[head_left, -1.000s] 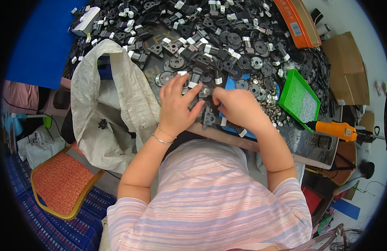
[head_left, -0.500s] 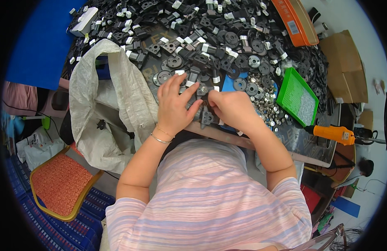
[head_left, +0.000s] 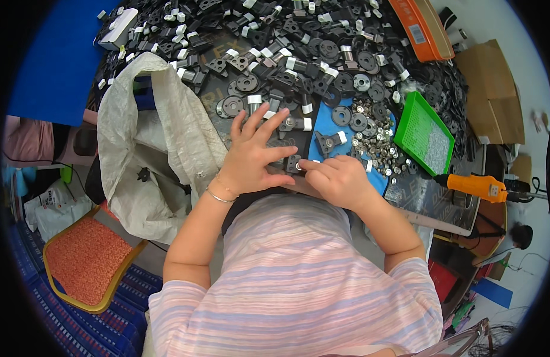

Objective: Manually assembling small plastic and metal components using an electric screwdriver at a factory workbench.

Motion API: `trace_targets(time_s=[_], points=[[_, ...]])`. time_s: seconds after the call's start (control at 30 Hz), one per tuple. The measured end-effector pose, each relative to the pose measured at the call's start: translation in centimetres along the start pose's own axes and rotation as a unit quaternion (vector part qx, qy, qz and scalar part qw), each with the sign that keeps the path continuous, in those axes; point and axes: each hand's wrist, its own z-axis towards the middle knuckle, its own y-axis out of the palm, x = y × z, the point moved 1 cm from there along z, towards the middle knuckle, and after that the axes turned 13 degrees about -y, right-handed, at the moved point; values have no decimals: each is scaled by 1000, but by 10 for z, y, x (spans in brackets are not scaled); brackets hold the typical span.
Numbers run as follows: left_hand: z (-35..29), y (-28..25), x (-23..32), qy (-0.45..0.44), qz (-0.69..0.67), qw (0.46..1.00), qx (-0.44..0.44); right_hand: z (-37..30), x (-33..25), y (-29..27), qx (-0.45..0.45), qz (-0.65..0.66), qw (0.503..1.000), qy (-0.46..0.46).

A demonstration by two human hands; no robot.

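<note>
My left hand (head_left: 251, 152) rests over the near part of the dark table, its fingers spread apart and gripping nothing. Close to its fingertips lie a black bracket with a white end (head_left: 296, 124) and another white-ended black part (head_left: 254, 104). At the table's front edge my right hand (head_left: 337, 183) is curled, with the index fingertip on a small black bracket (head_left: 293, 163). A tiny shiny spot shows at that fingertip; the thumb and whatever the fingers pinch are hidden. Beyond the right hand, one more black bracket (head_left: 330, 143) lies on a blue sheet (head_left: 324, 122).
Black parts with white ends (head_left: 275, 53) cover the far table. Small silver metal pieces (head_left: 370, 140) lie right of centre, beside a green tray (head_left: 415, 134) of tiny pieces. An orange electric screwdriver (head_left: 477, 187) is at the right. A white woven sack (head_left: 162, 149) hangs left.
My right hand has come down toward the table's front edge, uncovering a bracket on the blue sheet. My left hand has dropped slightly and its fingers have spread wider.
</note>
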Motion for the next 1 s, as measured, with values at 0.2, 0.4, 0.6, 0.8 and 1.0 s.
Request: trace_targets(time_s=[0.2,0.4,0.6,0.8,1.0], points=[[1,0,1,-1,5,1000,-11,-5,-5,-1,22,39,999,21],[2,1,1,-1,14,1000,-17,-3,-3,7,24,46,998,46],[5,2,3,-10,19,1000,-4,-7,0,1,41,55,995,74],[5,0,2,-15,20,1000,9,-64,54,-25,3,37,899,436],[5,2,-1,2,-11,998,55,-76,56,-17,31,105,909,401]])
